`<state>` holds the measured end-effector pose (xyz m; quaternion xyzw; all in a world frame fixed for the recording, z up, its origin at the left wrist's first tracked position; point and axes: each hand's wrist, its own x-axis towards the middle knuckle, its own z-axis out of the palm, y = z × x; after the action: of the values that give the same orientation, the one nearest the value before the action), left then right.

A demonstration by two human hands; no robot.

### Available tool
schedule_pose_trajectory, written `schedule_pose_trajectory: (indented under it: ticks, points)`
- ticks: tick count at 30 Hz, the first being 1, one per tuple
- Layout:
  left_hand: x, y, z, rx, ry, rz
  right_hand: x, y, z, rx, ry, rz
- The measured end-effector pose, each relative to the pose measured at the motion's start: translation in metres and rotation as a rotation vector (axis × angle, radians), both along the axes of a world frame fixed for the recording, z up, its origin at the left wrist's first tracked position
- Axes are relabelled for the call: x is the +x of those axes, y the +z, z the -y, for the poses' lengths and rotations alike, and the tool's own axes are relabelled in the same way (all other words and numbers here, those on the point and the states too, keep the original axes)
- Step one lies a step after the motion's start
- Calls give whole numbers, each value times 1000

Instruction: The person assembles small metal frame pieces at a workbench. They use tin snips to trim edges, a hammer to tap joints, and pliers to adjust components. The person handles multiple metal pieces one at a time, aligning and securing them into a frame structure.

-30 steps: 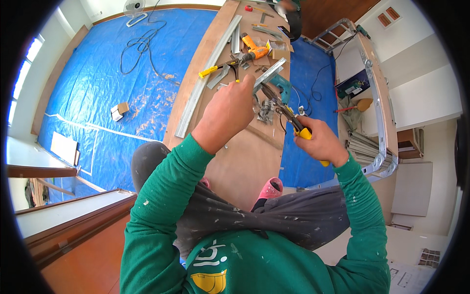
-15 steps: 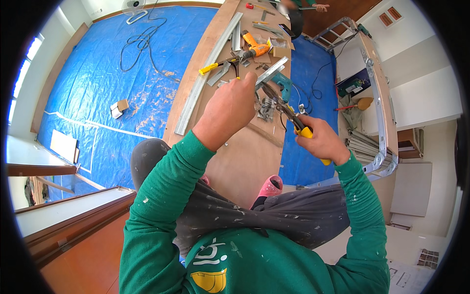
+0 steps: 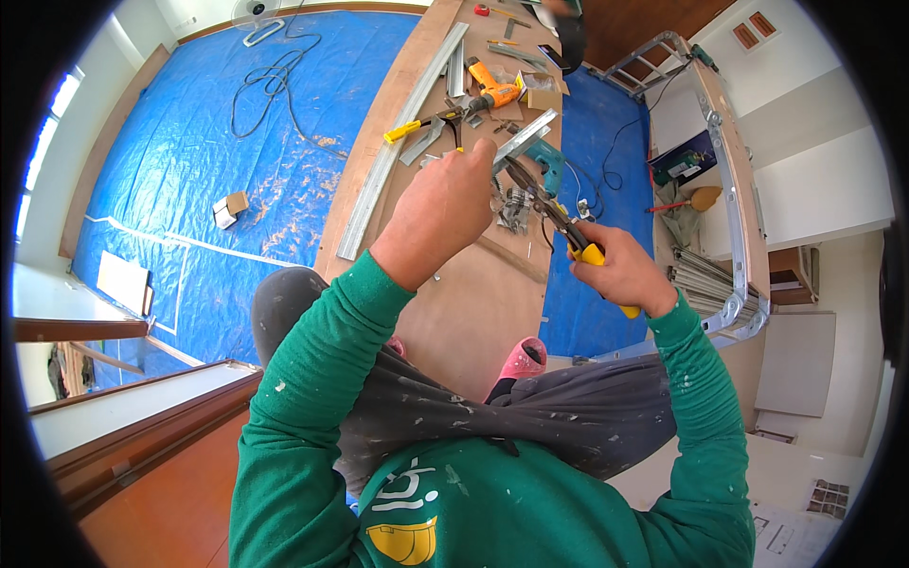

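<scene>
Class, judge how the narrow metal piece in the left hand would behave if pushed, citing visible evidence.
The metal piece is probably fairly stiff: it juts straight out from the left hand without visible sag. It may be light for its size, since it looks thin and narrow. Its shiny, smooth-looking surface could make it somewhat slippery.

I work in bright light, window (image 3: 62, 100) far left of my left hand (image 3: 437, 216) blown white, sheen on blue sheet (image 3: 213, 156) between, edges bowing toward black rim.

silver metal strip (image 3: 526, 134), yellow-handled dark metal snips (image 3: 561, 218), teal power tool (image 3: 549, 167), orange pistol-shaped tool (image 3: 498, 94), white-flecked green sweatshirt (image 3: 530, 511), blue plastic sheet (image 3: 189, 123)
</scene>
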<state>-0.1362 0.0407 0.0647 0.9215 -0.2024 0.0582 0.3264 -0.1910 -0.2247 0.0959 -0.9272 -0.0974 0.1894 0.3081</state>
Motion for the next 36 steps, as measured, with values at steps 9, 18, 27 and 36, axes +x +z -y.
schedule_pose_trajectory:
  ticks: [9,18,27,36]
  points:
    - [0,1,-1,17,-7,-17,0,-1,1,-1,-8,-15]
    - [0,-4,-2,1,-9,3,1,0,1,-22,-9,-20]
    - [-1,-5,1,24,-14,-4,0,3,-1,-22,3,-41]
    - [-2,-6,0,4,-19,10,2,-3,5,-21,1,-64]
